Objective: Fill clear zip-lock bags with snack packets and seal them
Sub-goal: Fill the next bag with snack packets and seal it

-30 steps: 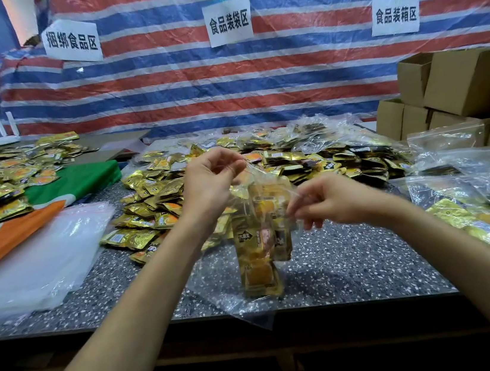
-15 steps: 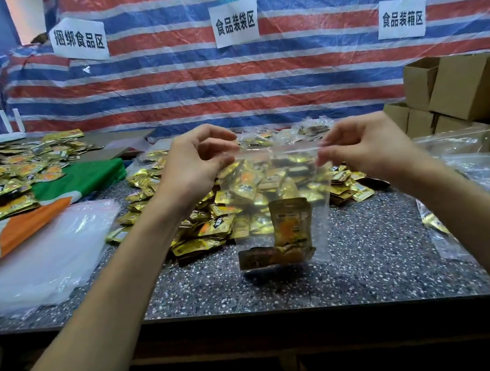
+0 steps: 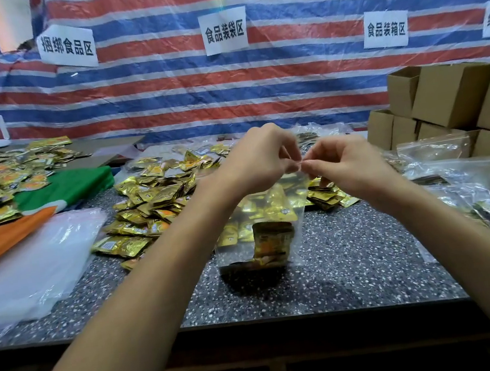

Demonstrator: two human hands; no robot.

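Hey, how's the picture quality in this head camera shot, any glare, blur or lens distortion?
Head view: wide-angle bending tilts the cardboard boxes at the right edge; a faint rainbow flare streaks the striped tarp near top centre; the clear bag pinched by the left hand and right hand barely shows, though its shadow on the table is dark; nothing is badly blurred.

The speckled table (image 3: pixel 357 264) bears gold snack packets (image 3: pixel 152 203) (a loose heap), empty bags (image 3: pixel 30 269) left, filled bags (image 3: pixel 489 203) right.
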